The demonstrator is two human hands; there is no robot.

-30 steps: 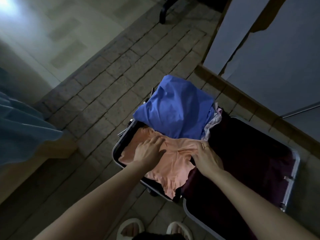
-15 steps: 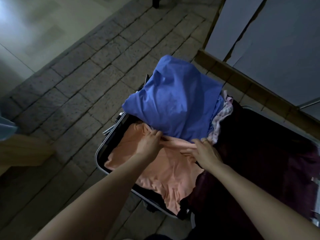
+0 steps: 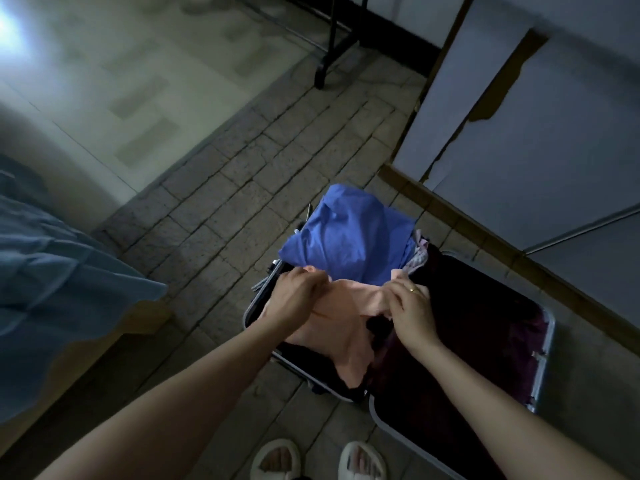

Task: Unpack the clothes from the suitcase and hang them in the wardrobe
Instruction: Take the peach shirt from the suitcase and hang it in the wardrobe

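Two hands are busy over the open suitcase (image 3: 545, 344) on the floor (image 3: 214, 216). My left hand (image 3: 294, 296) has its fingers curled tight around the top edge of the peach shirt (image 3: 346, 327), near the left rim of the suitcase. My right hand (image 3: 410, 306), with a gold ring (image 3: 414, 289) on one finger, pinches the same top edge a little way to the right. I see the peach shirt lifted at the top and hanging down over the front rim of the suitcase. A blue shirt (image 3: 349, 240) sits in a heap just behind it, at the back of the suitcase. Dark purple cloth (image 3: 485, 341) fills the right half. Beside the suitcase, on the right, stand the pale wardrobe doors (image 3: 540, 133). I can see my two white slippers (image 3: 277, 459) at the bottom.
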